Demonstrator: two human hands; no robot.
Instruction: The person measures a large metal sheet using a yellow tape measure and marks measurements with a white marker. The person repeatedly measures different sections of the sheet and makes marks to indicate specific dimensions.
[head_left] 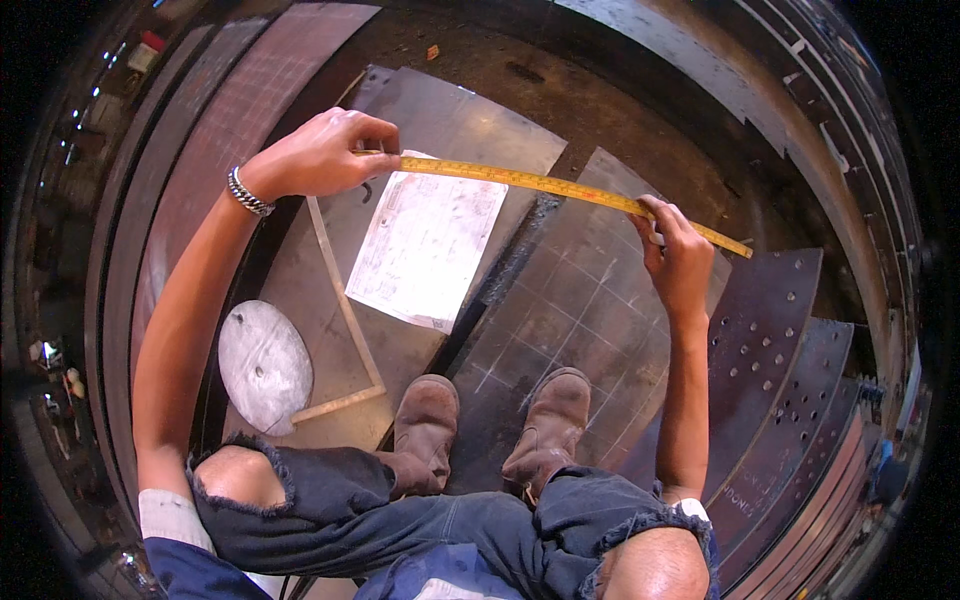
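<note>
A yellow measuring tape blade (pixel 540 182) is stretched in the air above the metal plates, sloping down to the right. My left hand (pixel 325 155), with a chain bracelet at the wrist, is closed on its left part, thumb and fingers pinching it. Closed on the blade further right is my right hand (pixel 675 240), and the tape's end sticks out beyond it. A small white bit shows at the right fingers; I cannot make out what it is. Below the blade, a printed drawing sheet (pixel 430 240) lies on a steel plate (pixel 480 110).
An L-shaped square (pixel 345 290) and a pale oval metal disc (pixel 265 365) lie left of my boots (pixel 427 425). A plate with chalked grid lines (pixel 570 300) is under my right boot. Drilled plates (pixel 765 350) are stacked at the right. Long steel pieces (pixel 250 100) run along the left.
</note>
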